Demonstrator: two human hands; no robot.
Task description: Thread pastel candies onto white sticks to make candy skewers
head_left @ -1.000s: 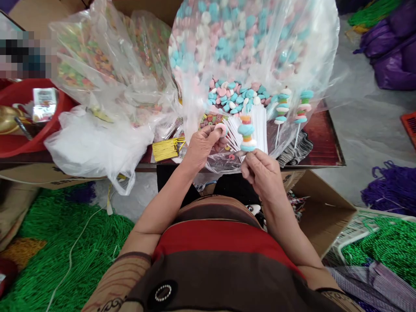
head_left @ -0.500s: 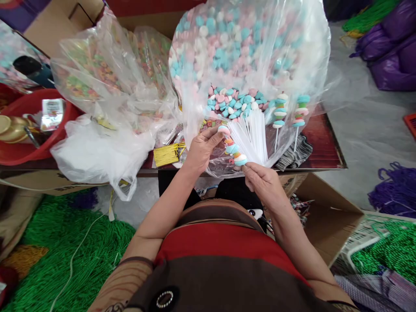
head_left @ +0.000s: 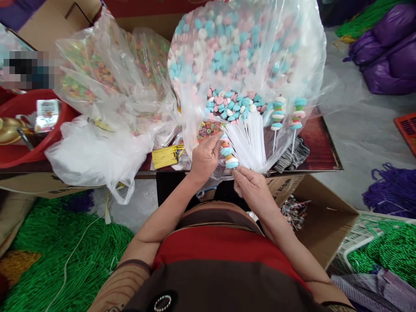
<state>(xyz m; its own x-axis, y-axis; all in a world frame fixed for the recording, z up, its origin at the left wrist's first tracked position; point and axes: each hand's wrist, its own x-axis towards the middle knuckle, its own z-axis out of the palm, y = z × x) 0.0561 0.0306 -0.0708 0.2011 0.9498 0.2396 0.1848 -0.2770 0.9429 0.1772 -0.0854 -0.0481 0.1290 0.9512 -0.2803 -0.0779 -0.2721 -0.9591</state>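
Head view: candy skewer [head_left: 226,151] sat between both hands at the front edge of the tabletop [head_left: 320,143].
Left hand [head_left: 205,159]: thumb and fingers closed around its top end, probably steadying the stack.
Right hand [head_left: 252,184]: pinched just below its lowest piece, probably bracing the stack.
White sticks [head_left: 255,145]: lay fanned just beside it, probably for easy reach.
Two other skewers [head_left: 276,126]: toward the right edge, probably kept out of the way.

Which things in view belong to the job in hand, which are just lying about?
Likely the job: candy skewer in the right hand, loose pastel candies, colored rings, white sticks, two other skewers.

Likely just lying about: red basin, green strings, purple bundles.
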